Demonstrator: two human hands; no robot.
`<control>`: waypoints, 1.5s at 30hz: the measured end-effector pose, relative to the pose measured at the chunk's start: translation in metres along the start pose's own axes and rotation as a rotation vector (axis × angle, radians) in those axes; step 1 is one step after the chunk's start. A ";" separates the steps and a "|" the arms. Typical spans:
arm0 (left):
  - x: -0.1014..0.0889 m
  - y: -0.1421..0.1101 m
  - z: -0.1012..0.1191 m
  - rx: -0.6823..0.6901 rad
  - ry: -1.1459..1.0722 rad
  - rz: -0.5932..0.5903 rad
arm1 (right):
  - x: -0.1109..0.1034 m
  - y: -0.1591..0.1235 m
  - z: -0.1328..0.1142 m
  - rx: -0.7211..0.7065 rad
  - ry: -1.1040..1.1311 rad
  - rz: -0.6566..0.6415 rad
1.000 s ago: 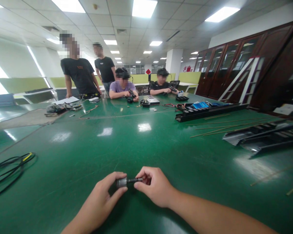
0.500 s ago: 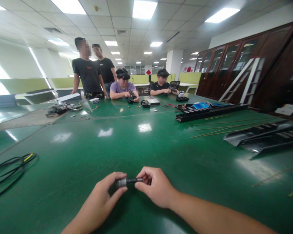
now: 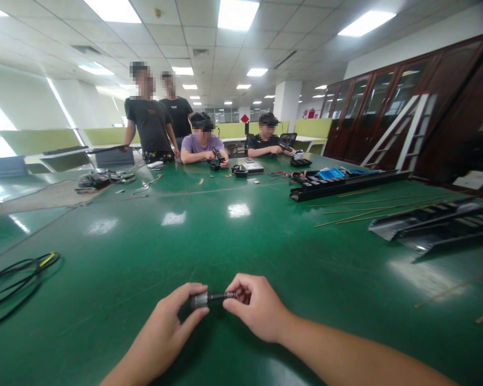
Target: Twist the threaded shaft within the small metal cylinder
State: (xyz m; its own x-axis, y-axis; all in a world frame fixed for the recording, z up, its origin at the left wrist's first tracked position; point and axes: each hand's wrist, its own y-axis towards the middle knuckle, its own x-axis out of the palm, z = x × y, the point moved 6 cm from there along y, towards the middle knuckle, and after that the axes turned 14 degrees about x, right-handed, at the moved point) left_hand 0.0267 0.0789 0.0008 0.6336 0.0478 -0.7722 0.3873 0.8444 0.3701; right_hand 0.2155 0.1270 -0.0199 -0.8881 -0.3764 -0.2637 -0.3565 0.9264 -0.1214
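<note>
At the near middle of the green desk (image 3: 225,241), a small metal cylinder (image 3: 200,301) and a thin dark shaft (image 3: 218,297) lie in line, left to right, between the two hands. The left hand (image 3: 177,319) is clamped on the cylinder, thumb on its near side and forefinger on the far side; the right hand (image 3: 261,311) is pinched on the ribbed right end of the shaft. Whether the shaft is fixed into the cylinder or only meets its face cannot be told, nor whether the parts touch the desk. Both look stiff and hard, with no give under the fingers; the cylinder is probably the heavier, dense for its size, the shaft light. The cylinder's smooth, rounded wall could slip or roll, so a grip across its full width, as here, seems best. The shaft's bare middle looks slick and too narrow for a firm hold, while its ribbed end should give better bite. Neither seems fragile, though sideways force on the slender shaft might bend or cock it
</note>
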 end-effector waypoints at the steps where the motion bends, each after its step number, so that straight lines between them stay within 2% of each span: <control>1: 0.000 0.000 0.000 -0.001 0.001 0.003 | 0.000 0.000 0.000 0.000 0.000 -0.001; 23: 0.000 0.000 -0.004 -0.004 -0.003 0.000 | -0.001 0.001 0.001 0.011 0.022 -0.010; 45: -0.003 0.002 -0.005 -0.002 -0.002 0.050 | -0.003 0.007 0.010 0.059 0.110 -0.005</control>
State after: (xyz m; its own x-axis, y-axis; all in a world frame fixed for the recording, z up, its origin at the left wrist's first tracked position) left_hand 0.0227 0.0829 0.0011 0.6536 0.0890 -0.7516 0.3538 0.8419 0.4074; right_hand 0.2183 0.1345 -0.0297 -0.9140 -0.3743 -0.1564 -0.3464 0.9208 -0.1791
